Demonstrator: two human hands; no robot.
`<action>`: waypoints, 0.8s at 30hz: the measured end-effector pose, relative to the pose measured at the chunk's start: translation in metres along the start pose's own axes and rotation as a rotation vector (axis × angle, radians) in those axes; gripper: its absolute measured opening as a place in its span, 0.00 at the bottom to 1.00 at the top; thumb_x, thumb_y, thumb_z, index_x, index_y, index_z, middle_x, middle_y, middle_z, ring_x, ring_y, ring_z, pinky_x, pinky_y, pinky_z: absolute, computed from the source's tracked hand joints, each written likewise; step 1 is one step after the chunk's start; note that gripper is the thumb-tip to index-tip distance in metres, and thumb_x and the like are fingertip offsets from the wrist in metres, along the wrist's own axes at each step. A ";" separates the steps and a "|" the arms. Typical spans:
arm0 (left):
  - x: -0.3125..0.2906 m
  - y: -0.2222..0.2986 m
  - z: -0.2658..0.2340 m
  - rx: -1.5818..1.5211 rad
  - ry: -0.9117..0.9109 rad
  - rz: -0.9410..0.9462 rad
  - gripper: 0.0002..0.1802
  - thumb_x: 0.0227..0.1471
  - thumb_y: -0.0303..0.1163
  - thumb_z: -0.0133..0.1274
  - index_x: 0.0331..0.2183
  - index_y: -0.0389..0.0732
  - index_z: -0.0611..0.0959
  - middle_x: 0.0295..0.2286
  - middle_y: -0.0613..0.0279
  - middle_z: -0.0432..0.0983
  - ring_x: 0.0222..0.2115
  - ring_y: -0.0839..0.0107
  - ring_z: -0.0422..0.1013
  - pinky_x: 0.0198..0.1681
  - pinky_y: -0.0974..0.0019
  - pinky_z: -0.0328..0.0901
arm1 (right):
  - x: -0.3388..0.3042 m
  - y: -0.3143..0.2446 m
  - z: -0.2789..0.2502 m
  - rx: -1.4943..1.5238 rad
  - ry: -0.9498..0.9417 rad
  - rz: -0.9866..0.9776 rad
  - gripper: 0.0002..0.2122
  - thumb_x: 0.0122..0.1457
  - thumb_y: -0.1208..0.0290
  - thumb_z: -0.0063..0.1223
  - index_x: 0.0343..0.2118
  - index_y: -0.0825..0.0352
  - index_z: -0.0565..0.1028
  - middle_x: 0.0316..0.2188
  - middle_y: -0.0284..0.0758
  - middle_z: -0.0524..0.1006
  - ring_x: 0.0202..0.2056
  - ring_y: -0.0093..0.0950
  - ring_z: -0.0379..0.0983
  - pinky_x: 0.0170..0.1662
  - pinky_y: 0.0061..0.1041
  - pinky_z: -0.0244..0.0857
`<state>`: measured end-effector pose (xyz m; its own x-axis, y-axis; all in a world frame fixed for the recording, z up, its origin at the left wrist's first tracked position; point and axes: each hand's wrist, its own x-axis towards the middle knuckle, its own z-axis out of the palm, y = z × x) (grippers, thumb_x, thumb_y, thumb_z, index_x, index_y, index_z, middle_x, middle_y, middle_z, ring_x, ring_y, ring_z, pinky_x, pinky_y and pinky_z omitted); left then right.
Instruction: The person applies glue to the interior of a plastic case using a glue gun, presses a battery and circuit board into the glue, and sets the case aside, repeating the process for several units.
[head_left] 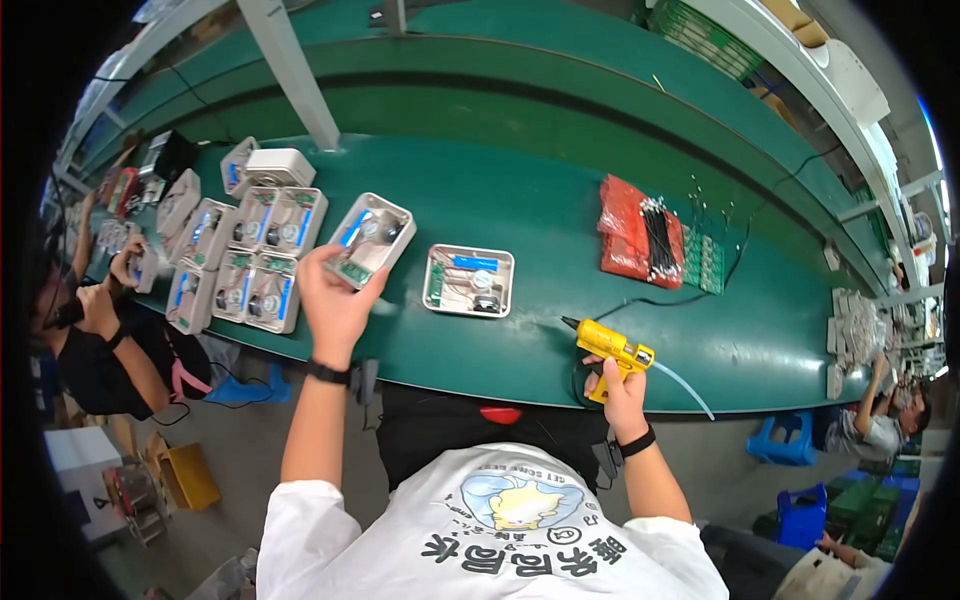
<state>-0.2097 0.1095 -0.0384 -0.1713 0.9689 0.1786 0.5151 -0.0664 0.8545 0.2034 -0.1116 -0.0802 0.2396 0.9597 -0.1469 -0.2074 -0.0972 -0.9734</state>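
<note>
head view: my left hand is closed around the near corner of an open white housing, lifted and tilted over the green belt, its long axis running up and to the right, away from my palm. a second open housing lies flat on the belt just right of it, between my two hands. my right hand is wrapped tight around the grip of the yellow glue gun, nozzle pointing left toward those housings, nearer the flat one.
</note>
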 end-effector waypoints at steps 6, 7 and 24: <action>0.022 -0.030 0.053 -0.054 0.062 0.251 0.47 0.47 0.33 0.79 0.65 0.38 0.74 0.62 0.47 0.67 0.61 0.57 0.72 0.63 0.58 0.71 | 0.001 0.007 0.005 0.038 -0.019 -0.038 0.15 0.78 0.68 0.53 0.58 0.74 0.77 0.45 0.42 0.84 0.27 0.22 0.78 0.32 0.26 0.76; 0.026 -0.013 0.058 -0.125 0.075 0.430 0.51 0.45 0.35 0.81 0.66 0.39 0.73 0.62 0.46 0.67 0.61 0.54 0.72 0.63 0.57 0.71 | 0.002 0.007 0.004 0.028 -0.006 -0.036 0.15 0.78 0.68 0.53 0.57 0.74 0.77 0.45 0.42 0.84 0.27 0.22 0.78 0.32 0.26 0.76; -0.071 0.052 0.036 0.012 -0.692 0.514 0.31 0.46 0.42 0.77 0.51 0.42 0.87 0.51 0.54 0.79 0.50 0.51 0.78 0.55 0.52 0.75 | 0.006 0.001 0.008 0.035 0.012 -0.010 0.14 0.77 0.66 0.56 0.55 0.73 0.79 0.44 0.42 0.85 0.27 0.21 0.78 0.31 0.24 0.76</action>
<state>-0.1404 0.0457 -0.0249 0.6340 0.7467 0.2012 0.3975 -0.5378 0.7435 0.1969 -0.1035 -0.0804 0.2527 0.9574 -0.1395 -0.2384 -0.0781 -0.9680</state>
